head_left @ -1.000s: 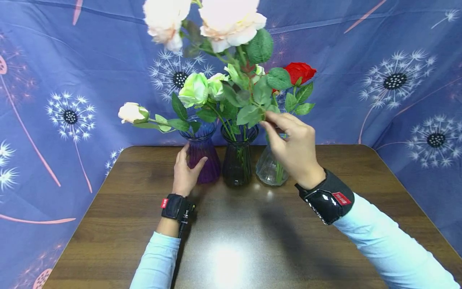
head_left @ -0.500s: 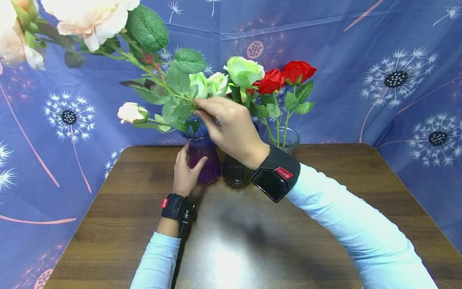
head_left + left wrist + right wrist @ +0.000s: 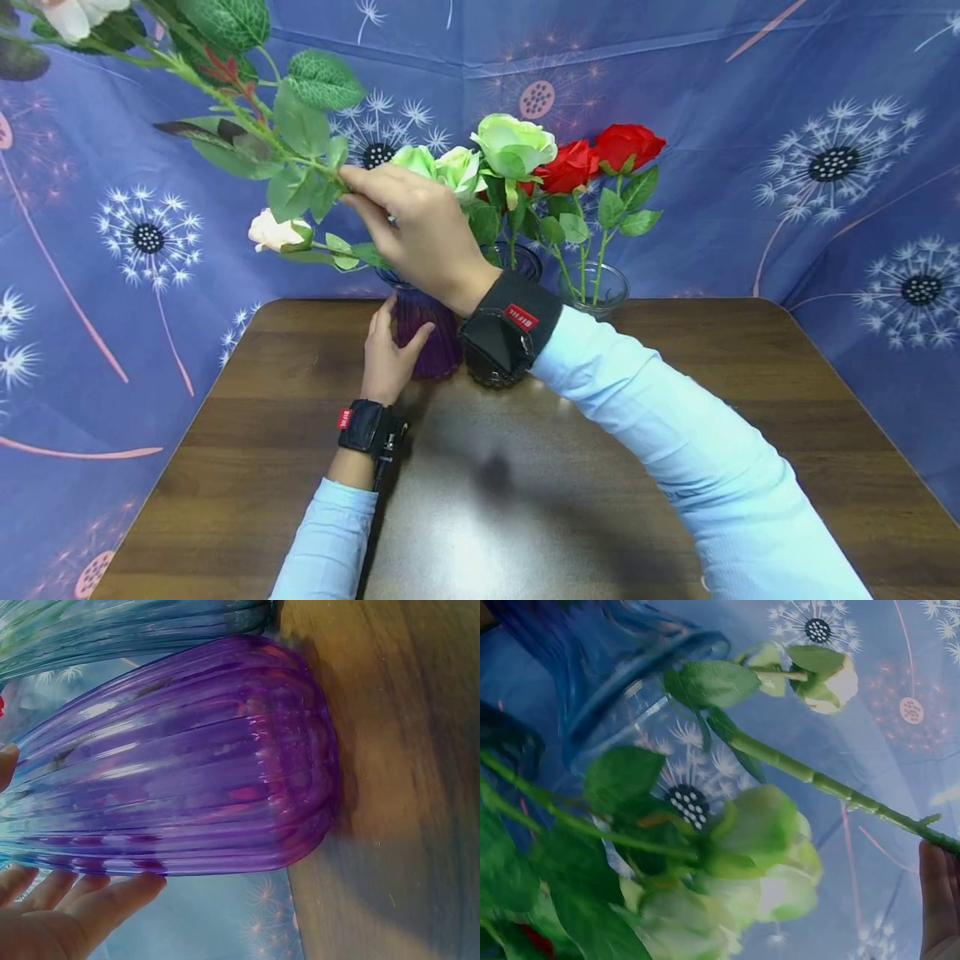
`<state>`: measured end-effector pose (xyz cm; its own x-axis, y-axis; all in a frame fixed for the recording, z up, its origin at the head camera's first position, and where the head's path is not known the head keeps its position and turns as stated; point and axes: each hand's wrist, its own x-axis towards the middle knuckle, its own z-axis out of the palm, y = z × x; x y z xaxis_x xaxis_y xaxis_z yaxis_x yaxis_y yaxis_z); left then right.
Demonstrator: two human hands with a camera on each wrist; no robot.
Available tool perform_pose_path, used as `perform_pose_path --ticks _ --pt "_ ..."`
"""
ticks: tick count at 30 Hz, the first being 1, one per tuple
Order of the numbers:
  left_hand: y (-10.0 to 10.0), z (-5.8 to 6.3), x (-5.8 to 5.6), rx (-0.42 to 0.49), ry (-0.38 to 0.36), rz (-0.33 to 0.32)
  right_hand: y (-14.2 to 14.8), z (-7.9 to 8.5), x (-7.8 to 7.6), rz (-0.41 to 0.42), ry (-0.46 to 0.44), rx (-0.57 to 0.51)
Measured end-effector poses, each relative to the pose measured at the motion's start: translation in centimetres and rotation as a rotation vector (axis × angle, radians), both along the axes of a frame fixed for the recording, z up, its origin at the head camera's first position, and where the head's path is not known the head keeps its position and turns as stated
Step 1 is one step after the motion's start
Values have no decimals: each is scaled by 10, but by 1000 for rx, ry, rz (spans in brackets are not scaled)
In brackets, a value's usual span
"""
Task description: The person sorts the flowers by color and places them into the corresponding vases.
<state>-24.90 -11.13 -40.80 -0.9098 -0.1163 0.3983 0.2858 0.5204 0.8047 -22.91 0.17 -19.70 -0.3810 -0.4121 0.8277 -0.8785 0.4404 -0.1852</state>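
Note:
At the back left of the table stands a ribbed purple glass vase (image 3: 427, 342), with my left hand (image 3: 384, 360) holding its side between thumb and fingers. Its bluish rim is partly covered by my right wrist in the head view. High above it, my right hand (image 3: 420, 229) pinches the stem of an artificial flower spray (image 3: 247, 121), whose pale peach bloom (image 3: 75, 12) is cut off at the top left. In the right wrist view the bare green stem (image 3: 832, 787) slants with its lower end near the vase's rim (image 3: 641, 682). A cream rosebud (image 3: 277, 232) leans left out of the purple vase.
Beside it stands a dark glass vase (image 3: 491, 373) with light green roses (image 3: 513, 148), mostly hidden behind my right arm. Further right, a clear vase (image 3: 600, 292) holds red roses (image 3: 628, 148). A blue dandelion-print cloth (image 3: 705, 242) hangs behind the table (image 3: 712, 358).
My right hand has carried the peach flower spray leftward, from over the dark and clear vases to over the purple vase, its blooms tilting further up-left. My left hand stays on the purple vase.

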Motion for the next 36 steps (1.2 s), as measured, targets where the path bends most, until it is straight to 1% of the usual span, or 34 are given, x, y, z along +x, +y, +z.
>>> perform_pose_path --ticks 3,7,12,17,27,32,36 --pt "0 1 0 7 3 -5 -3 -5 -5 -5 3 -10" --pt "1 3 0 15 -7 -12 -4 -16 -13 -44 -2 -10" --pt "0 2 1 30 -26 -24 -2 -32 -22 -96 -35 31" --pt "-1 1 0 38 -32 -23 0 -45 -29 -140 -94 76" --pt "0 2 -1 17 -53 -10 2 -68 -42 -224 -255 119" --pt "0 2 -1 2 -74 -1 4 -79 -48 -262 -306 131" --pt "0 3 -1 -2 -65 9 6 -85 -52 -275 -335 133"
